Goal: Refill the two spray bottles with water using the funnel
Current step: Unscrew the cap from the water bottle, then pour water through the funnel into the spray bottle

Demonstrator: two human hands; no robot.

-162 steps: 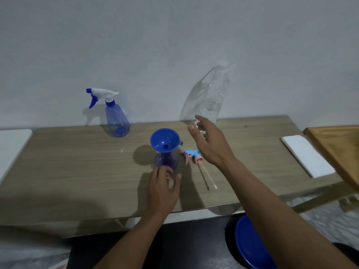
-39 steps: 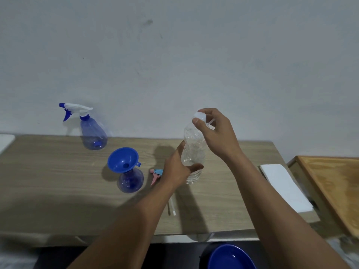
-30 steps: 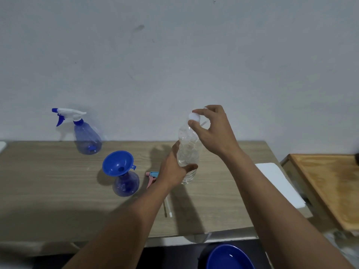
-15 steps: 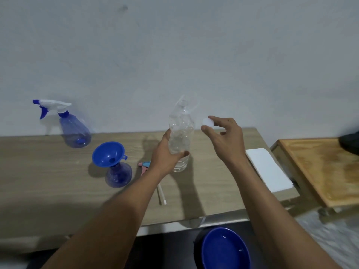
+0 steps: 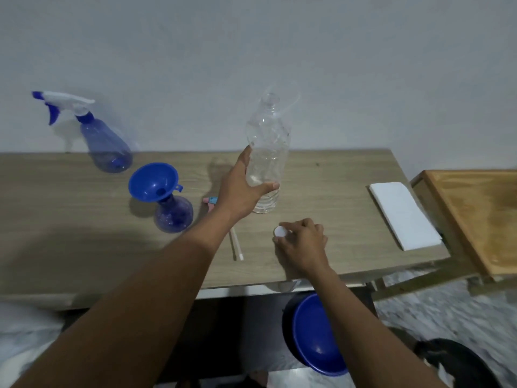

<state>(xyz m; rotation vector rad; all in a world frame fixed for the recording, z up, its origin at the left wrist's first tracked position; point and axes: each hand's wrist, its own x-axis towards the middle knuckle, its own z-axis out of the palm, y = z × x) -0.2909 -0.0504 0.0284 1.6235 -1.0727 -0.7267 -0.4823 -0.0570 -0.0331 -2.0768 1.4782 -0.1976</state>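
Hands: left (image 5: 240, 189) grips uncapped water bottle (image 5: 268, 152) beside funnel (image 5: 152, 182); right (image 5: 303, 245) pinches white cap (image 5: 280, 231) near tabletop

Blue funnel (image 5: 152, 181); translucent blue spray bottles (image 5: 107, 148); clear bottle (image 5: 268, 152); white cap (image 5: 280, 231); white cloth (image 5: 402, 214); wood-grain table (image 5: 70, 219).

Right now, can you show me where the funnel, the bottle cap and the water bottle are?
funnel (image 5: 152, 182), head view, inside of its blue bowl.
bottle cap (image 5: 280, 231), head view, its white top.
water bottle (image 5: 270, 141), head view, clear upper body.
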